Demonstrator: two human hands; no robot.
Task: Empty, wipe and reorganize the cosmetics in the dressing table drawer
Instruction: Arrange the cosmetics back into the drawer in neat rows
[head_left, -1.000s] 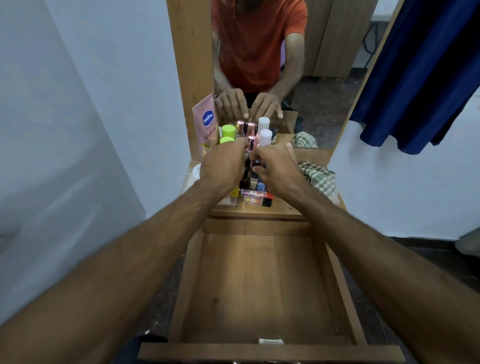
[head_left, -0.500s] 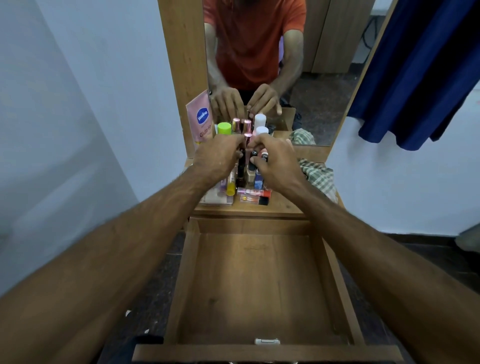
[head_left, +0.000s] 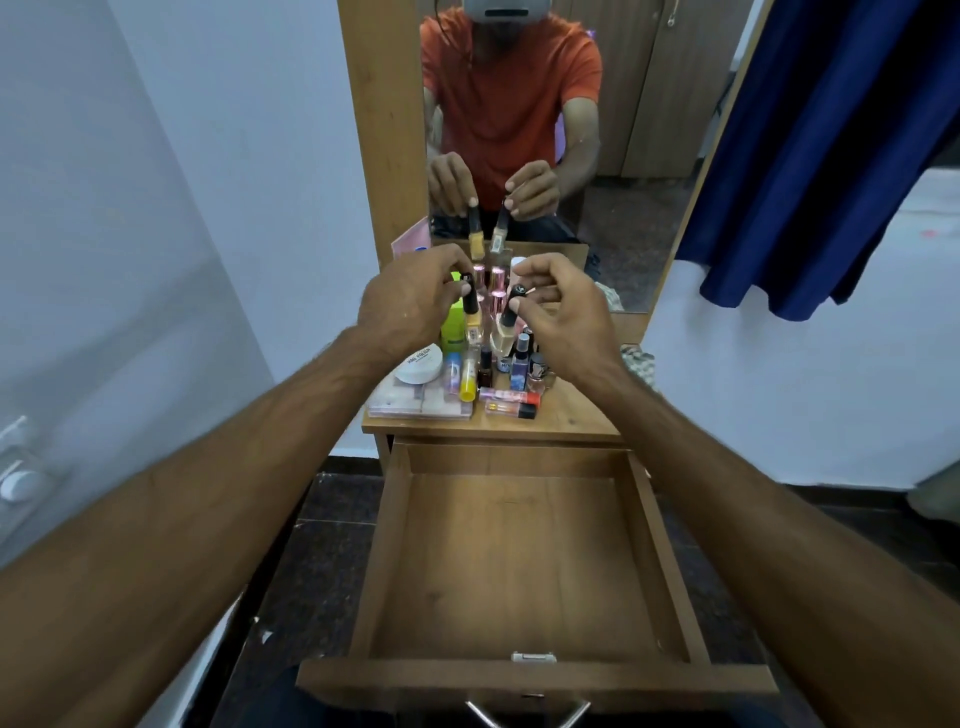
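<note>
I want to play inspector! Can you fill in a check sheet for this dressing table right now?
Surface: wooden tabletop, crowded at the back.
Job's things: drawer pulled open, nothing inside; cosmetics cluster on the tabletop.
Clutter: checked cloth at the right edge.
Hands: left hand pinches a yellow bottle by its black cap; right hand pinches a beige bottle.
Cables: nothing seen.
Surroundings: mirror, blue cloth hanging at the right.

I see a small wooden desk (head_left: 566, 418) crowded with cosmetics: a clear palette case (head_left: 415, 402) at its front left with a white round jar (head_left: 420, 362) on it, two orange-capped tubes (head_left: 511, 402) lying at the front edge, nail polish bottles (head_left: 519, 364) upright behind, and a checked cloth (head_left: 640, 364) on the right.
</note>
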